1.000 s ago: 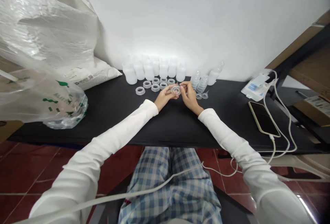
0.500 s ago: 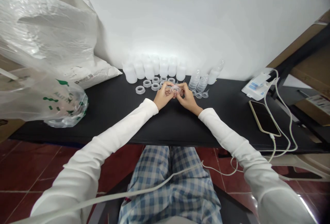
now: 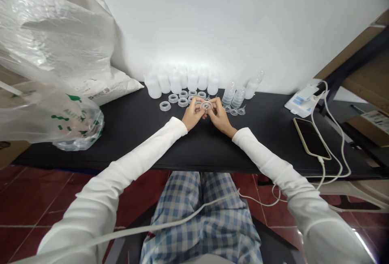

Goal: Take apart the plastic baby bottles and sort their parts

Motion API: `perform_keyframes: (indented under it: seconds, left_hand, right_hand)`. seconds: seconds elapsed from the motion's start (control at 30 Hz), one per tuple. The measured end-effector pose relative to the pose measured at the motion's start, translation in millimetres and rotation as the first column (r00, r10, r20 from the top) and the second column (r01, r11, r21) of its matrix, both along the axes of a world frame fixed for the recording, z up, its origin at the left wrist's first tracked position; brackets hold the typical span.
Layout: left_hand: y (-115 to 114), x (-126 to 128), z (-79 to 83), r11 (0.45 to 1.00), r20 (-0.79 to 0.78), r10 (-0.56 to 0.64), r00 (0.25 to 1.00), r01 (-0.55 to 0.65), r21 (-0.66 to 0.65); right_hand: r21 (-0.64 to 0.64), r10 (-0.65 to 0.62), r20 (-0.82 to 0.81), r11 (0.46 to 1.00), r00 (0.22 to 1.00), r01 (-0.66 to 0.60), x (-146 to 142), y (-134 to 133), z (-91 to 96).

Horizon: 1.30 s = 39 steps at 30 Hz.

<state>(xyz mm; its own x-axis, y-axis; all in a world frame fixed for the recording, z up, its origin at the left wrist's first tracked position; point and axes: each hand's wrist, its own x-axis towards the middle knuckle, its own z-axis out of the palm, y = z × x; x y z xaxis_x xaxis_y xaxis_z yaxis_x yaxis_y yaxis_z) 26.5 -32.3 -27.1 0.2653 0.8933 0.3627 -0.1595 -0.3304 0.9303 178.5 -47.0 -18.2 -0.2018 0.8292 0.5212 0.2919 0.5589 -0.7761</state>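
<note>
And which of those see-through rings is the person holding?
The ring gripped between the left hand and right hand; it alone is in the hands, while the other visible rings lie on the black table.

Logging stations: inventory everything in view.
held ring: 1, translucent, centre
other rings: 7+, translucent, left of it
bottles: about 7, white, along wall
capped bottle: 1, white, centre-right
dome stacks: 2, clear, centre-right
nipple-like pieces: 3+, clear, before stacks
phone: 1, black, right
power strip: 1, white, behind phone
cables: several, white, right, bottom
opaque bag: 1, white, left
printed bag: 1, clear, left
boxes: several, brown, left, right
rack: 1, black, right
table: 1, black, centre
wall: 1, white, back
floor: 1, red, below
chair: 1, dark, below
trousers: 1, blue-white, bottom
sleeves: 2, white, sides
left hand, right hand: 1 each, bare, centre
</note>
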Motion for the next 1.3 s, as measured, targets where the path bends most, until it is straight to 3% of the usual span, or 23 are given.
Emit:
perform_keyframes:
  seconds: [0.2, 0.43, 0.67, 0.93, 1.13, 1.3]
  left_hand:
    - [2, -3, -2.5, 0.995, -0.035, -0.007, 0.999, 0.011, 0.101]
    - [-1, -1, 1.8, 0.986, -0.144, 0.11, 0.983, -0.09, 0.14]
    - [-1, -2, 4.1, 0.962, -0.185, 0.205, 0.961, -0.163, 0.22]
    - [3, -6, 1.3, 0.99, -0.151, 0.09, 0.985, -0.071, 0.123]
    - [4, -7, 2.5, 0.998, -0.132, 0.036, 0.991, -0.03, 0.048]
    - [1, -8, 5.7, 0.993, -0.166, 0.099, 0.981, -0.087, 0.077]
  right_hand:
    - [0.016, 0.002, -0.007, 1.0, 1.0, -0.002, 2, 1, 1.3]
    - [-0.01, -0.057, -0.029, 0.998, 0.998, 0.056, -2, 0, 0.0]
    - [-0.108, 0.023, -0.161, 0.993, 0.987, -0.04, -9, -1, -2.8]
    - [-0.211, 0.054, -0.19, 0.973, 0.98, -0.095, -5, 0, -3.4]
    - [-0.147, 0.024, -0.148, 0.988, 0.989, -0.046, -7, -1, -2.8]
    - [-0.102, -0.007, -0.068, 0.995, 0.998, 0.0, -6, -3, -2.3]
